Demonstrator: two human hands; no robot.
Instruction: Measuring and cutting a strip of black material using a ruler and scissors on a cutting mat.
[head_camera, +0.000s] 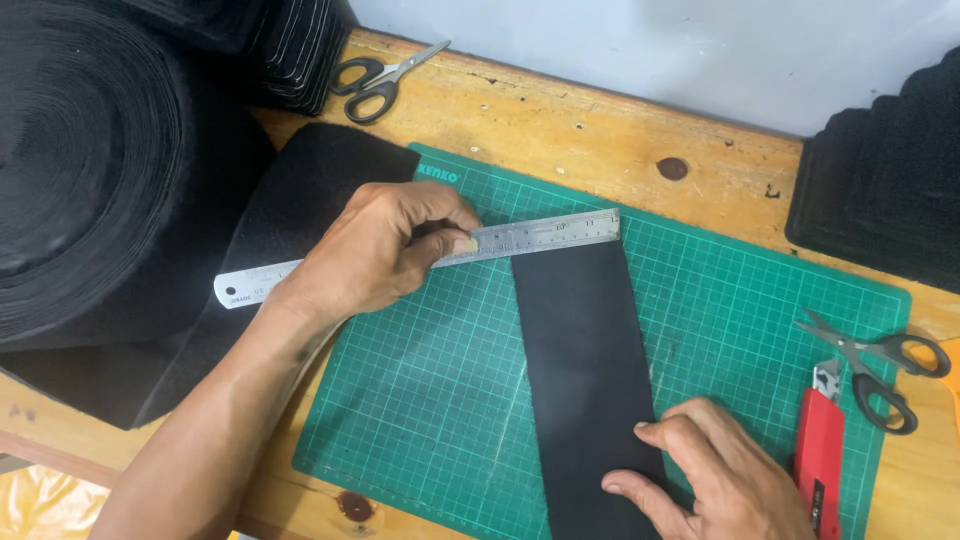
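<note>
My left hand (375, 250) pinches a steel ruler (545, 236) that lies slanted across the top of a green cutting mat (420, 390). The ruler's right end rests on the upper edge of a long black fabric strip (585, 350) lying lengthwise on the mat. Fingers curled, my right hand (715, 470) presses down on the strip's lower right part near the mat's front.
A big roll of black fabric (90, 170) fills the left, its loose end under the mat's corner. Black-handled scissors (385, 78) lie at the back, another pair of scissors (870, 365) and a red utility knife (820, 450) on the right. A stack of black fabric pieces (885, 180) sits at back right.
</note>
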